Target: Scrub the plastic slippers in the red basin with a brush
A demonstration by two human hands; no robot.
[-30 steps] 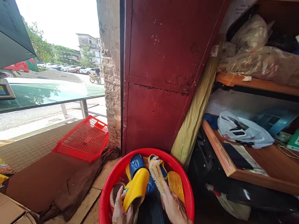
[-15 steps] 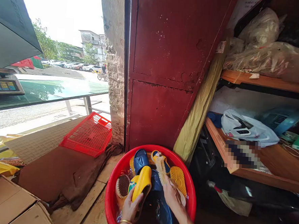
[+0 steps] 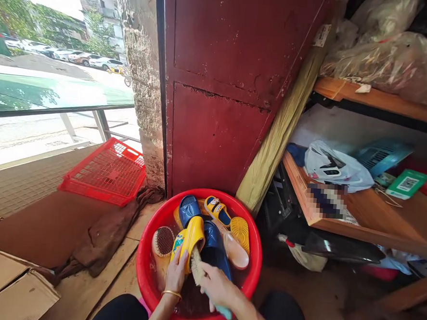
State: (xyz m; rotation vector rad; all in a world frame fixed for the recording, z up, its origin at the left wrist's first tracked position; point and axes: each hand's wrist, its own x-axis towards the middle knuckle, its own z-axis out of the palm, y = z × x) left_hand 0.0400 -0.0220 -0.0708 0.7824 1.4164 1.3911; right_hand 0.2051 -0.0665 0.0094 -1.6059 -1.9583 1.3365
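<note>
Slippers [image 3: 226,247] of moulded plastic are heaped in a red plastic basin [image 3: 141,266], which stands on the floor below a red-painted metal door [image 3: 214,141]. A yellow slide [image 3: 190,238] is gripped in the left hand [image 3: 175,276], its fingers closed around the side of the slide, and is tilted up from the heap. A brush [image 3: 196,270] is held in the right hand [image 3: 218,288], the fingers curled tightly around a pale teal handle, and its bristles are pressed against the yellow slide; the exact spot is partly hidden. The slide is judged to be light and flexible, and likely slippery when wet — a firm hold would probably be best taken across the strap or heel. Around it are packed a blue slide [image 3: 189,210], a navy slide [image 3: 211,244], a peach slipper [image 3: 236,250] and a small yellow-and-blue slipper [image 3: 216,211]. Water [image 3: 190,301] is held in the bottom of the basin, with the slippers partly resting in it. A red plastic crate [image 3: 102,172] is tipped on its side to the left, and a white plastic bag [image 3: 334,167] lies on a wooden shelf [image 3: 298,189] to the right.
</note>
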